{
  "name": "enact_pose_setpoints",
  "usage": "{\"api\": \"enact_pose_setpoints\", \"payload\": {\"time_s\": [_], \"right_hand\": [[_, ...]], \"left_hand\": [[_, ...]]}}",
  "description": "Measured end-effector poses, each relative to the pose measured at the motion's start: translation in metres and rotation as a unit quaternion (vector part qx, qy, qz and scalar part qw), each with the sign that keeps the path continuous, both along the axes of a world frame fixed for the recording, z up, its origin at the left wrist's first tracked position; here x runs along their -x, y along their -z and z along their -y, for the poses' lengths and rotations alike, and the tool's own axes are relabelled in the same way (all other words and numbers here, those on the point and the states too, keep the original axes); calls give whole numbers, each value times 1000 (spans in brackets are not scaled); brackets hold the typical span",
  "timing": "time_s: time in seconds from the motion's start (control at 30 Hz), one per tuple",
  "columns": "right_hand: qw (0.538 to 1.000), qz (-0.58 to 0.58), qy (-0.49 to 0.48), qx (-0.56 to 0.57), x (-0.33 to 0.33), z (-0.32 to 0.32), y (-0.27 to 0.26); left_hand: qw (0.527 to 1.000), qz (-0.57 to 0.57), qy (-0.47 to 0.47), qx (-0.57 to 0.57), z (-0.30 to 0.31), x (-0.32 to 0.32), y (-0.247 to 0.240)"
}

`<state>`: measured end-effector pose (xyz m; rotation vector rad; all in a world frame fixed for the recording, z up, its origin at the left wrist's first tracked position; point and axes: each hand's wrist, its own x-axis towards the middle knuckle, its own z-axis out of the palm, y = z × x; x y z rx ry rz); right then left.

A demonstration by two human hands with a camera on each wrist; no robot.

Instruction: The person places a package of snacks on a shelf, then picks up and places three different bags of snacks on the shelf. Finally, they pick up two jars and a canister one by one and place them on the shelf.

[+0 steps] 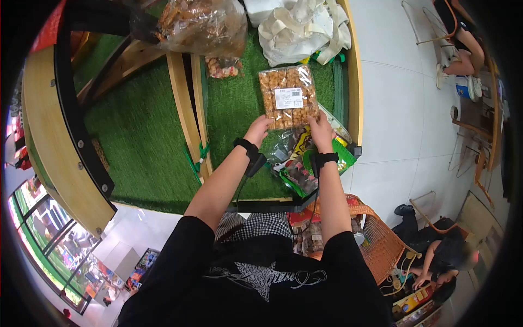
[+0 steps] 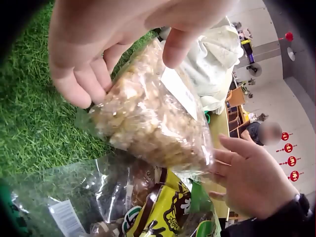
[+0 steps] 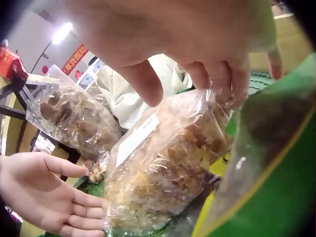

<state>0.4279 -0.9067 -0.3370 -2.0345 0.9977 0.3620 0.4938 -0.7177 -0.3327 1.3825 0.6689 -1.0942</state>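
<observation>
Black tee [image 1: 174,280] nearest, then forearms reaching fwd over the turf-topped counter [image 1: 355,82]. Clear snack pack [image 1: 288,98], label up, is dead ahead, btwn L grip [image 1: 258,131] & R grip [image 1: 322,133]. Near square, no obvious long axis; neither side's clearly nearer. Both grips loose: straight fingers touch its near corners, thumbs not pinching AFAICT. Off the turf? Can't tell. Bright pkts [image 1: 302,169] just nearside.

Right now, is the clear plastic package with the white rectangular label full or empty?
Full. Golden-brown, lumpy pieces show through the clear plastic package, packed nearly to its edges around the white rectangular label.
</observation>
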Motion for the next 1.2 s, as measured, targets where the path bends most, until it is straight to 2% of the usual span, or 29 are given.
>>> {"api": "enact_pose_setpoints", "payload": {"time_s": [0.03,0.07,0.2,0.27,0.3,0.33,0.37,0.4,0.43,0.5,0.53,0.57,0.63,0.67,0.73,0.77,0.83,0.93,0.97,1.03,1.1,1.13,1.2], "right_hand": [[1000,-1,-18,21,-2,-2,-9],[996,47,-4,71,2,-4,-4],[988,121,39,89,-5,-11,-44],[985,145,49,74,-6,-15,-55],[983,167,59,56,-8,-17,-62],[981,176,53,59,-7,-21,-66],[975,204,84,5,-3,-25,-68],[965,231,113,-49,1,-29,-74],[964,240,102,-47,6,-33,-84],[951,281,117,-57,19,-45,-105],[945,285,130,-95,24,-55,-126],[943,296,123,-92,31,-65,-149],[928,296,124,-188,47,-87,-194],[925,310,116,-185,57,-95,-207],[920,285,32,-266,79,-113,-229],[917,296,21,-265,89,-130,-239],[919,259,-81,-285,111,-171,-259],[909,105,-218,-340,148,-236,-292],[875,100,-228,-416,162,-261,-292],[864,118,-299,-387,190,-311,-298],[846,136,-352,-378,217,-353,-276],[836,142,-373,-377,224,-373,-279],[812,148,-417,-380,235,-416,-295]], "left_hand": [[1000,6,-5,3,1,2,3],[1000,14,9,-16,-1,1,5],[999,-16,43,-21,-19,-15,-24],[991,6,131,-2,-28,-20,-32],[992,13,126,1,-28,-17,-41],[1000,25,18,6,-27,-10,-52],[995,36,-91,15,-30,-4,-63],[991,23,-114,70,-37,0,-71],[989,31,-122,76,-46,6,-78],[983,13,-87,164,-65,20,-95],[977,21,-77,197,-77,30,-112],[977,36,-78,193,-88,42,-129],[967,77,-94,226,-115,70,-164],[966,101,-120,207,-129,89,-180],[963,132,-152,181,-168,125,-208],[962,140,-156,176,-192,142,-220],[949,162,-189,196,-242,178,-237],[944,222,-181,166,-320,234,-263],[940,250,-179,148,-348,254,-266],[933,274,-198,123,-403,292,-272],[917,342,-184,93,-449,334,-279],[925,316,-198,74,-466,349,-296],[908,339,-240,52,-497,386,-309]]}}
